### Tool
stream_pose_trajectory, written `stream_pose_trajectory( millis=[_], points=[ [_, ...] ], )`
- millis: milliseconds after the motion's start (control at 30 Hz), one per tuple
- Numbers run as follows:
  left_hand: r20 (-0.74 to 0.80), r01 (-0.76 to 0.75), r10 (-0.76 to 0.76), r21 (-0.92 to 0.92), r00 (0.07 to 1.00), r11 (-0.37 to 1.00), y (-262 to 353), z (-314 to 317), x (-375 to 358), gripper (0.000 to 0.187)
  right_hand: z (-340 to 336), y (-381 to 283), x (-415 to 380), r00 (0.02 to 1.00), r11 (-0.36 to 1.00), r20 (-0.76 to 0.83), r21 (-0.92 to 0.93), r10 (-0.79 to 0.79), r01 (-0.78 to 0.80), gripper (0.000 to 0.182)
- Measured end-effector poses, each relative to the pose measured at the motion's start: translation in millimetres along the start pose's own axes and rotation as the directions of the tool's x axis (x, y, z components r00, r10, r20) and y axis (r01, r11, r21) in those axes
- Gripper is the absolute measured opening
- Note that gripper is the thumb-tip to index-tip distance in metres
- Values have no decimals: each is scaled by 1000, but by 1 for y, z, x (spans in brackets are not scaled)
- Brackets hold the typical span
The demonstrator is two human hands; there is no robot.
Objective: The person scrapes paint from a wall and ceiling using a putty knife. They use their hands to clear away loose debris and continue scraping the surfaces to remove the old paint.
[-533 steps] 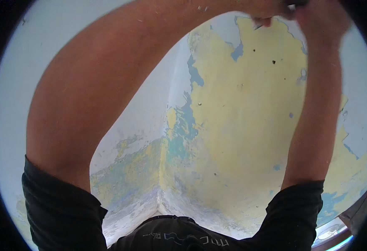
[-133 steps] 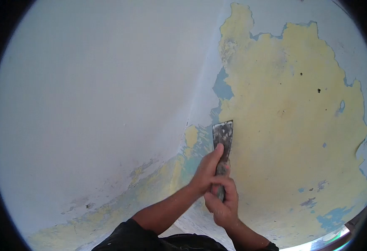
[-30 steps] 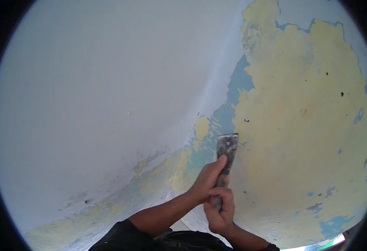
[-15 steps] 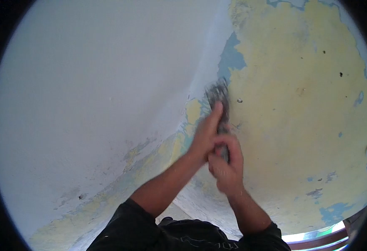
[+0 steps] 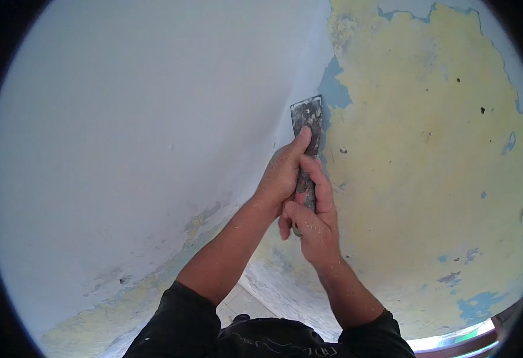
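Both of my hands are on one putty knife (image 5: 307, 112), whose wide, stained metal blade points upward along the wall corner. My left hand (image 5: 282, 173) is closed around its upper part, the thumb lying along the blade. Lower down, my right hand (image 5: 318, 230) grips the worn handle, which shows traces of red. The blade's tip is over white paint at the edge of a light blue patch (image 5: 335, 86). Whether the edge touches the wall is hard to tell. Pale flecks dot both forearms.
On the left is a white wall (image 5: 136, 107) with flaking paint low down. The right wall (image 5: 410, 179) is mostly yellow, with blue patches and small holes. Floor tiles (image 5: 243, 303) show below, and a bright opening (image 5: 452, 337) lies at lower right.
The putty knife and both hands have moved up and slightly left along the corner. The blade, smeared by motion before, now appears sharp. Both hands keep their hold.
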State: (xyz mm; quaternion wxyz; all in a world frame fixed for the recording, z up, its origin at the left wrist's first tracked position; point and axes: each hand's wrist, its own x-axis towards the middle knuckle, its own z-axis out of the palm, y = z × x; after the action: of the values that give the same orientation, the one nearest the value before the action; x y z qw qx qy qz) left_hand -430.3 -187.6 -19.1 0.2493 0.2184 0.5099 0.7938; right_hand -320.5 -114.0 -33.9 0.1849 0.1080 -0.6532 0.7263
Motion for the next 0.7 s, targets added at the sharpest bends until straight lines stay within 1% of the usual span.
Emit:
stream_pose_trajectory(
  millis=[33,67,100,133,167,200,233,267,300,333,367,400,433,467,500,533,567,600,633,667,700],
  points=[
    [20,43,-44,45,999,998,4,-4,0,58,7,4,-2,1000,1000,5,2,-4,4,66],
    [18,41,-42,47,999,998,-7,-7,2,58,15,13,-9,996,994,-86,108,21,-12,77],
    [3,90,-90,36,996,995,-29,-12,4,60,18,22,-19,983,976,-174,215,58,-20,90],
    [-15,136,-136,23,991,990,-46,-16,3,62,9,39,-26,984,976,-168,218,60,-22,90],
    [-26,131,-130,25,991,991,-55,-20,-1,62,-5,66,-30,991,985,-130,171,37,-15,90],
    [25,141,-142,51,990,989,-63,-25,-7,63,-12,86,-35,995,991,-96,133,18,-5,91],
    [79,153,-159,80,984,985,-65,-28,-11,64,-13,96,-40,995,989,-94,148,20,-6,91],
    [72,154,-160,91,984,984,-65,-29,-14,64,-13,103,-43,993,979,-114,204,27,-3,86],
    [51,189,-198,142,979,972,-64,-30,-17,63,-13,108,-43,990,966,-133,260,35,1,82],
    [25,229,-238,194,971,954,-59,-28,-19,62,-8,108,-40,990,961,-134,275,35,3,82],
    [14,234,-242,206,970,950,-51,-26,-23,62,3,105,-36,972,921,-222,388,72,20,78],
    [-6,270,-279,267,960,925,-42,-23,-26,59,8,104,-33,947,868,-300,494,119,48,75],
    [-29,303,-311,324,950,896,-37,-22,-27,56,4,106,-29,948,860,-294,508,119,50,75],
    [-41,302,-307,336,951,892,-48,-24,-23,56,-2,111,-26,952,841,-242,540,187,-28,68],
    [-117,129,-91,386,989,914,-73,-26,-21,56,-6,117,-24,948,817,-189,567,255,-107,63],
    [-174,-40,131,447,976,893,-90,-27,-23,60,-9,135,-23,949,807,-185,581,255,-104,63],
    [-174,-38,133,462,976,886,-92,-26,-31,60,-12,162,-22,960,919,-245,393,135,-29,52],
    [-147,-31,116,486,982,874,-91,-24,-40,67,-14,177,-23,960,982,-279,182,4,49,43],
    [-122,-22,98,507,988,861,-87,-21,-44,78,-7,176,-28,952,957,-287,230,-107,177,38],
    [-125,-18,96,516,987,857,-81,-17,-45,78,-4,175,-31,952,954,-289,240,-106,179,38],
    [-79,-11,82,656,993,755,-74,-13,-45,82,-1,176,-32,955,904,-297,406,-9,135,43]
  ],
)
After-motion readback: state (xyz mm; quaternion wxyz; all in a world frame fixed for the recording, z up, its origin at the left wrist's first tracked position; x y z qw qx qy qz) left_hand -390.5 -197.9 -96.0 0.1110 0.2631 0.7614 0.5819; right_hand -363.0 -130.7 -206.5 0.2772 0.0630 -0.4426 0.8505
